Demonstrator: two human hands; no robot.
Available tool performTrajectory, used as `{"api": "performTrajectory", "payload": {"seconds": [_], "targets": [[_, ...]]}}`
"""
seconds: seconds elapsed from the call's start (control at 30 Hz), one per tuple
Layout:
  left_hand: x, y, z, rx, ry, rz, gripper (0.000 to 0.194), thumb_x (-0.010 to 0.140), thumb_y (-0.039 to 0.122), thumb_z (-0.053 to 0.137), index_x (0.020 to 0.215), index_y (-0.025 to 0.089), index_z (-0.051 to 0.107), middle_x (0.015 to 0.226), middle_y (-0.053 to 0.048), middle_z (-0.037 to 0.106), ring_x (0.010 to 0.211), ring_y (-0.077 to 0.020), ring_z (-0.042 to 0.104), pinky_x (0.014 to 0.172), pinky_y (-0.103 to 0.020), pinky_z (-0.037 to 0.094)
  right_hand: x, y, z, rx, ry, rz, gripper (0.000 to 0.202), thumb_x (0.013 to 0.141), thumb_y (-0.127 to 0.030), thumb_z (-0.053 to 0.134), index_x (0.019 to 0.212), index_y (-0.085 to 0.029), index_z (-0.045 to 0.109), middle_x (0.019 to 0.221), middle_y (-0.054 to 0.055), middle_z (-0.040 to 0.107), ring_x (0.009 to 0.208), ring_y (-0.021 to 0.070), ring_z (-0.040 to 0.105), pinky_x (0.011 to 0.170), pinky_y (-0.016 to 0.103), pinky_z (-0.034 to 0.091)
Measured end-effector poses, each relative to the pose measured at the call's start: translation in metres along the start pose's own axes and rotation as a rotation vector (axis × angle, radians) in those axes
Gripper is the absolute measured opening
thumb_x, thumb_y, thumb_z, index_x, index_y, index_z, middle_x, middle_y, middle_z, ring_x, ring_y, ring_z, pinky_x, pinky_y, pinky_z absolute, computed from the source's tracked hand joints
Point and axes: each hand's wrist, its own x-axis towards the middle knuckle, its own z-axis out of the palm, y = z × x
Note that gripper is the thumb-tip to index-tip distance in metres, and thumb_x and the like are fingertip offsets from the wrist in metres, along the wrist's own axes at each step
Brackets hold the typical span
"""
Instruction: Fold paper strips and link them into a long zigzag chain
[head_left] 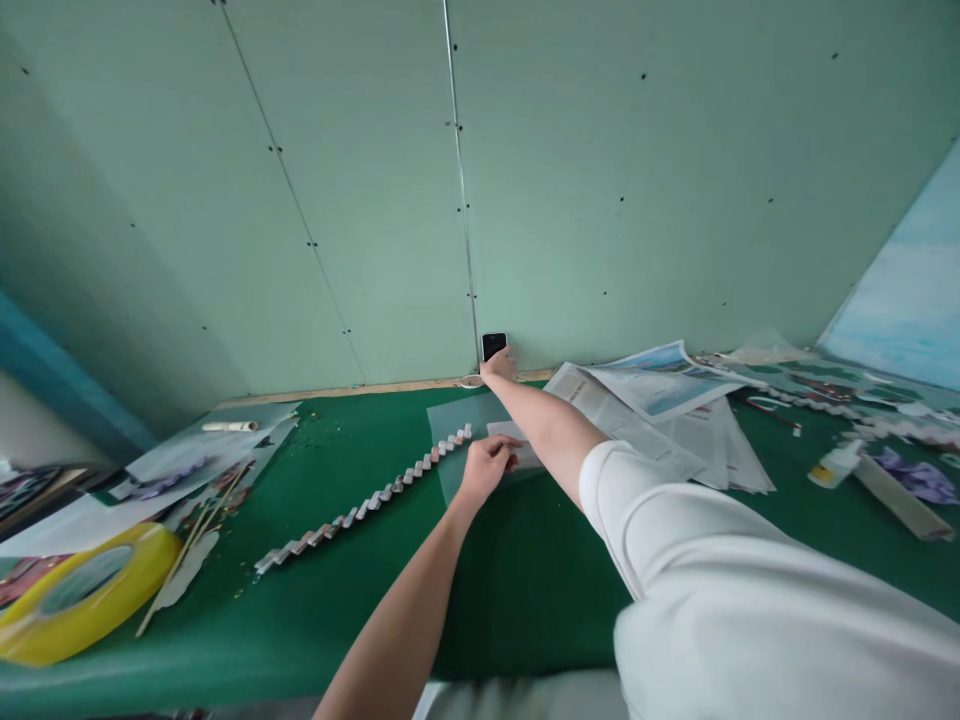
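My right hand [500, 362] reaches to the far edge of the table and closes on the lower right side of a dark-screened phone [494, 346], which stands upright by the wall. Closer to me, my left hand [489, 465] has its fingers bent together in a pinch; whatever is between them is too small to make out. Under and beside it lie a pale paper strip [529, 456] and a translucent sheet [442, 425]. A zigzag chain of folded paper [367, 506] runs from that sheet toward the near left.
At left are a yellow tape roll [154, 570], thin sticks [191, 550] and a rolled paper [230, 426]. Printed newspaper sheets [660, 385] spread at right, beyond my sleeve. A small glue bottle [836, 464] and purple crumpled material [916, 474] lie farther right. The green wall [570, 200] closes off the back.
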Motion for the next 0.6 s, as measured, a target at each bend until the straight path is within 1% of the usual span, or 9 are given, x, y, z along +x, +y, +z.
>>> {"api": "performTrajectory", "payload": {"seconds": [0.1, 0.17, 0.27, 0.43, 0.6], "targets": [[0.000, -0.001, 0.001, 0.026, -0.012, -0.002, 0.026, 0.078, 0.013, 0.057, 0.089, 0.013, 0.080, 0.060, -0.001, 0.067, 0.050, -0.0111, 0.058, 0.054, -0.022, 0.046, 0.001, 0.001, 0.004, -0.001, 0.096, 0.070, 0.077, 0.094, -0.030, 0.071, 0.154, -0.007, 0.028, 0.148, 0.032, 0.043, 0.127, 0.0352, 0.055, 0.106, 0.046, 0.043], [0.000, -0.001, 0.001, 0.037, -0.016, -0.005, 0.025, 0.079, 0.013, 0.057, 0.088, 0.014, 0.080, 0.060, -0.001, 0.066, 0.049, -0.0113, 0.057, 0.054, -0.022, 0.046, 0.003, 0.001, 0.007, 0.009, 0.121, 0.077, 0.076, 0.093, -0.029, 0.072, 0.153, -0.009, 0.030, 0.149, 0.031, 0.042, 0.124, 0.0348, 0.058, 0.105, 0.046, 0.045], [0.000, -0.003, -0.001, 0.046, -0.031, 0.002, 0.024, 0.081, 0.014, 0.057, 0.089, 0.014, 0.079, 0.059, -0.001, 0.066, 0.050, -0.0115, 0.057, 0.055, -0.023, 0.046, 0.005, 0.002, 0.009, 0.028, 0.142, 0.070, 0.078, 0.089, -0.028, 0.074, 0.153, -0.011, 0.033, 0.148, 0.030, 0.042, 0.124, 0.0368, 0.060, 0.105, 0.048, 0.047], [-0.001, -0.005, -0.001, 0.063, -0.060, 0.004, 0.024, 0.082, 0.014, 0.056, 0.090, 0.014, 0.079, 0.058, 0.000, 0.065, 0.049, -0.0119, 0.057, 0.056, -0.023, 0.047, 0.008, 0.006, 0.011, 0.048, 0.158, 0.037, 0.085, 0.083, -0.028, 0.078, 0.153, -0.013, 0.032, 0.146, 0.029, 0.045, 0.126, 0.0391, 0.059, 0.107, 0.052, 0.047], [-0.002, -0.004, -0.001, 0.111, -0.073, 0.016, 0.026, 0.081, 0.011, 0.055, 0.092, 0.014, 0.079, 0.061, 0.000, 0.067, 0.051, -0.0119, 0.059, 0.056, -0.023, 0.047, 0.010, 0.008, 0.011, 0.044, 0.149, 0.024, 0.084, 0.086, -0.027, 0.075, 0.155, -0.014, 0.030, 0.146, 0.029, 0.045, 0.124, 0.0388, 0.061, 0.105, 0.052, 0.048]]}}
